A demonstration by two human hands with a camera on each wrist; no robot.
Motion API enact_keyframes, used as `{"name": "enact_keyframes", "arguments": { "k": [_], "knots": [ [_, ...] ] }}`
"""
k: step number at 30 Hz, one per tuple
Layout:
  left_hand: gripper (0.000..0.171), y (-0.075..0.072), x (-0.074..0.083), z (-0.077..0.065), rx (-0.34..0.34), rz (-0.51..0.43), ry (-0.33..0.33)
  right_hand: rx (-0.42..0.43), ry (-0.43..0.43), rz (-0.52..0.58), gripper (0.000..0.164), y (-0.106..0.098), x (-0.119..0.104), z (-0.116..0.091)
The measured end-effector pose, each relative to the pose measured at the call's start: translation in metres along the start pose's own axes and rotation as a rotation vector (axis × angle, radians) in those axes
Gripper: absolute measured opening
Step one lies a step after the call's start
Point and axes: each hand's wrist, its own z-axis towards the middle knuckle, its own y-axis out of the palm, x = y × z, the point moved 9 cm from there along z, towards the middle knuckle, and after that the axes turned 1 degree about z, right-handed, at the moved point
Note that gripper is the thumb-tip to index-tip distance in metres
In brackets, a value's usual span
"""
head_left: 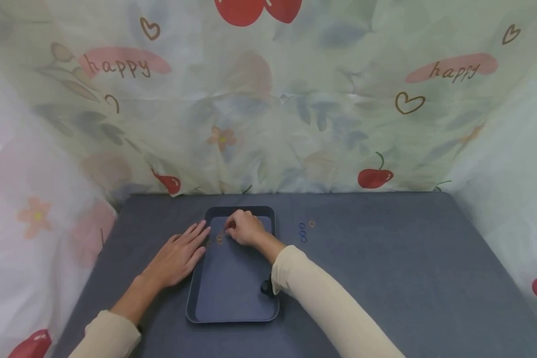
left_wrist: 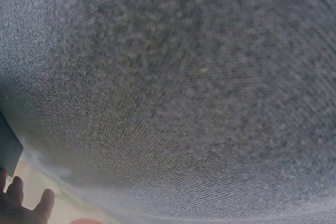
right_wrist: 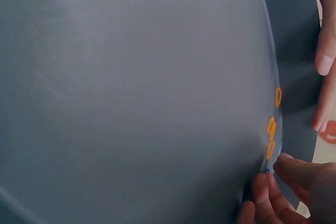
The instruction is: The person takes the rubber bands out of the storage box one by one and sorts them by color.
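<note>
Tray [head_left: 234,293] lies on the dark table [head_left: 385,258], long sides running away from the person. In it: a row of orange rings [right_wrist: 272,129] along the foot of its left wall, some overlapping, exact count unclear; rest of the visible floor bare. Right hand [head_left: 246,227] is over the tray's far part, thumb and fingertips pinching a blue piece [right_wrist: 268,171], mostly hidden, just beyond the row. Left hand [head_left: 179,256] spread, fingers straight, at the tray's left rim; contact cannot be told. Outside, right of the tray: three blue rings [head_left: 302,232] in line, a lone orange ring [head_left: 312,223] just beside.
</note>
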Motion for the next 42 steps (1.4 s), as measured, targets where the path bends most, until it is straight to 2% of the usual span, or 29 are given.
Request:
{"name": "enact_keyframes", "arguments": {
  "k": [10,18,30,37,42],
  "knots": [
    [0.052,0.0016,-0.0006,0.0006,-0.047,-0.009,-0.02,0.035,0.036,-0.058,0.009,0.0046,-0.0006,0.0062],
    [0.052,0.0009,-0.0011,0.0005,-0.05,-0.011,-0.029,0.053,0.018,-0.11,0.007,0.0073,-0.0029,0.0086],
    [0.052,0.0019,-0.0006,0.0017,-0.04,-0.002,-0.026,0.053,0.016,-0.114,0.005,0.008,-0.0003,0.0092],
    [0.053,0.0042,0.0004,0.0039,-0.06,0.003,-0.032,0.029,0.011,-0.113,0.005,0.0065,0.0009,0.0079],
    [0.052,0.0026,-0.0001,0.0019,-0.069,-0.006,-0.034,-0.022,-0.014,-0.072,0.007,0.0021,-0.0013,0.0048]
  ]
}}
